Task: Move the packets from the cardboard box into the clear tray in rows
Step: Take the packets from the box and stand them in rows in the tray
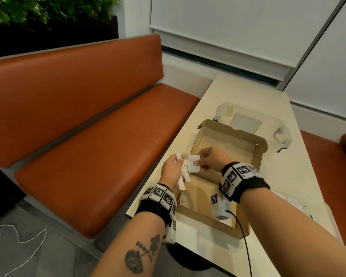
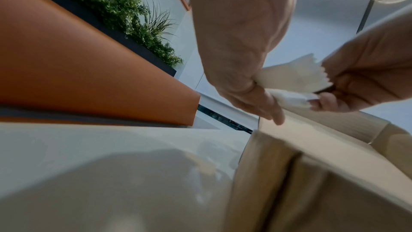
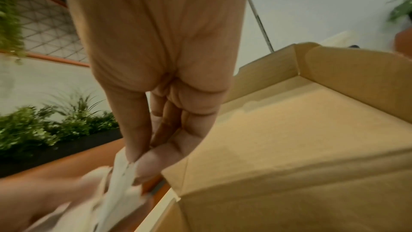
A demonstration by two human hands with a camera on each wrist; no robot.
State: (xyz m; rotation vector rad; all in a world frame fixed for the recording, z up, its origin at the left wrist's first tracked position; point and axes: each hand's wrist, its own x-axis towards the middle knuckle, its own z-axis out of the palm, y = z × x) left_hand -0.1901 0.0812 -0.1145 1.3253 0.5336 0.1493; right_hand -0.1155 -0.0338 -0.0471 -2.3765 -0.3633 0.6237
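1. Pale rectangular table (image 1: 288, 168) carries the open brown cardboard box (image 1: 228, 140); the clear plastic tray (image 1: 272, 120) lies just beyond it.
2. Box looks nearly empty.
3. Left hand (image 1: 171, 170) grips a bunch of small white paper packets (image 1: 185, 173) over the box's left edge.
4. Right hand (image 1: 212, 158) pinches one white packet (image 1: 194, 165); best peel it off singly, flat, then carry to tray.

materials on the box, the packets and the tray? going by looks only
Cardboard box: brown corrugated card, matte; folded flaps and raw cut edges show.
Packets: white, likely paper, matte; serrated end in the left wrist view, creased where the left hand and right hand hold them.
Clear tray: translucent plastic, probably, slightly glossy; the tabletop shows through its wall.
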